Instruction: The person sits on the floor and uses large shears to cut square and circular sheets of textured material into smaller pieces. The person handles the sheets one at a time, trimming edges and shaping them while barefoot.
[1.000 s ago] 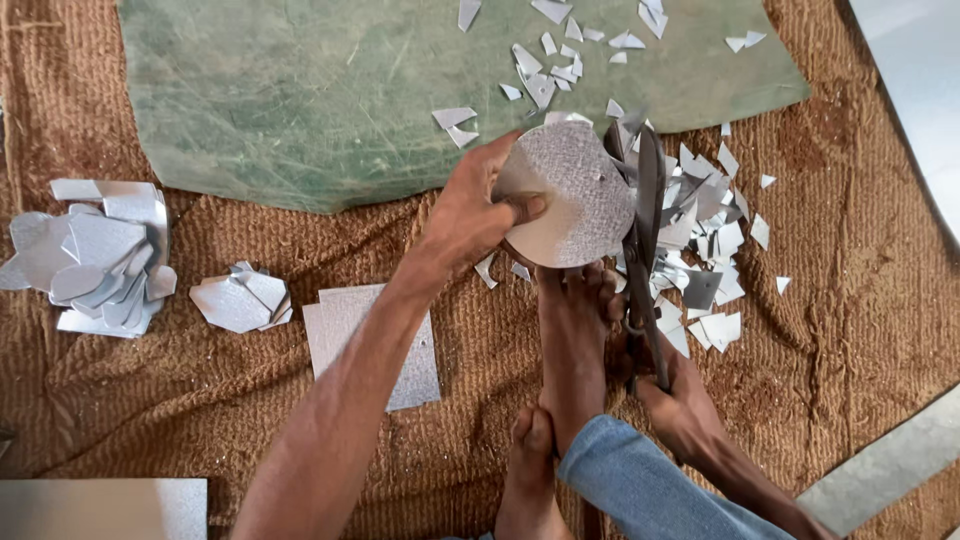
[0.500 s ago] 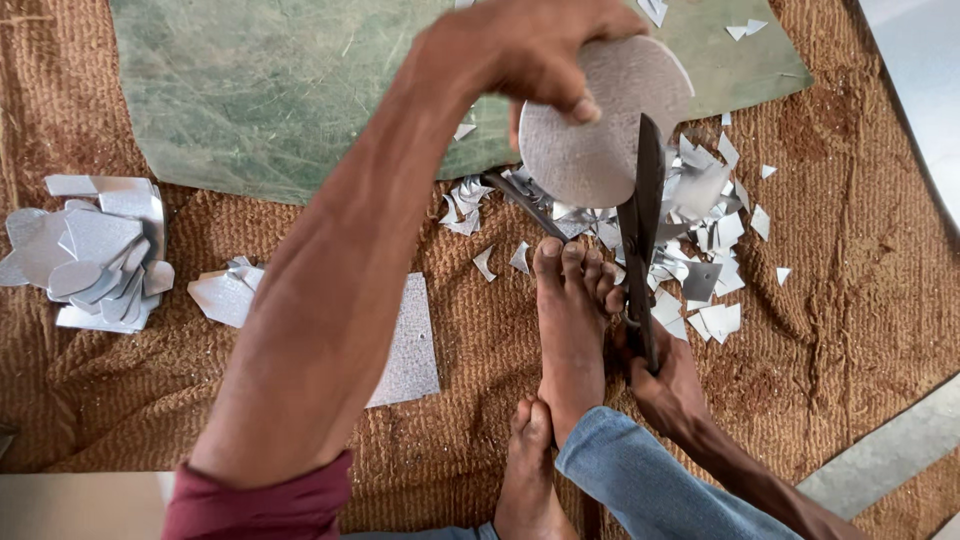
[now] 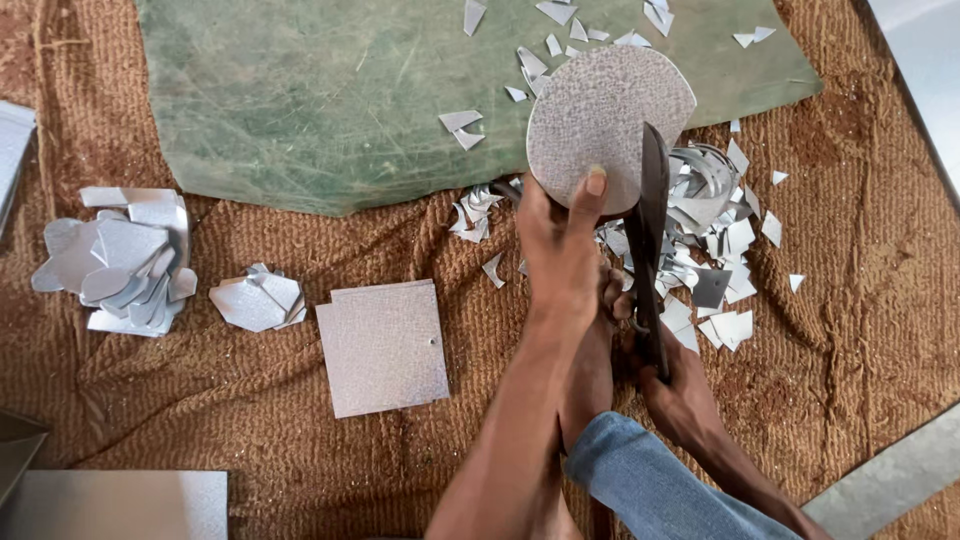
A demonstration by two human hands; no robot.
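Gripping a grey, speckled disc (image 3: 605, 118) by its lower edge, left hand (image 3: 560, 240) closed around it with the thumb pressed flat on the near face, holding it upright over the brown woven mat (image 3: 300, 460). Meeting the disc's right edge, the dark blade of a large pair of shears (image 3: 648, 235), standing nearly vertical just beside the left hand. Clasping the lower handle of the shears, right hand (image 3: 680, 385), fingers curled shut around it down beside a bare foot (image 3: 600, 330) and a blue denim cuff (image 3: 640, 480). Piling up to the right of the blade, a heap of pale offcuts (image 3: 715, 260), with more scattered slivers lying on the green sheet (image 3: 320, 100) spread across the top of the mat. Lying flat near the left forearm, a square grey sheet (image 3: 385, 345). Sitting further left, well apart from the hands, a small stack of cut pieces (image 3: 255, 300) and a larger stack (image 3: 120, 260) of rounded and squared pieces. Showing at the lower left corner, part of a flat grey panel (image 3: 120, 505).
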